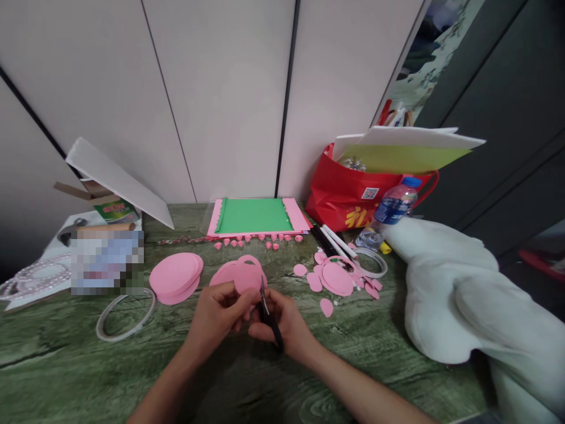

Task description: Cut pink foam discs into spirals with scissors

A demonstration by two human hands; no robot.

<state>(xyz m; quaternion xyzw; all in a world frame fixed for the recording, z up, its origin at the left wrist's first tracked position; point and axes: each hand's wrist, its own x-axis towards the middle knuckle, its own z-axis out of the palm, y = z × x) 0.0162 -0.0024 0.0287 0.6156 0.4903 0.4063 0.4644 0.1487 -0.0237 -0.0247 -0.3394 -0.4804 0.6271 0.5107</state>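
Observation:
Near the middle of the green wood-grain table, my left hand (224,309) pinches a pink paper piece (249,277), its fingertips close to the scissors. My right hand (285,323) is closed around black-handled scissors (270,321), whose blades point away from me beside the pink paper. More pink paper (220,273) lies just behind my left hand. Left of it rests a stack of pink paper circles (176,277). Pink cut pieces and rings (338,278) are scattered to the right. Small rolled pink pieces (241,240) line up in front of a green sheet (253,215).
A red bag (339,191) holding boards stands at the back right, with a water bottle (391,212), pens (338,241) and a tape roll (371,262) before it. A white plush object (441,294) fills the right side. Another tape roll (126,315) lies left.

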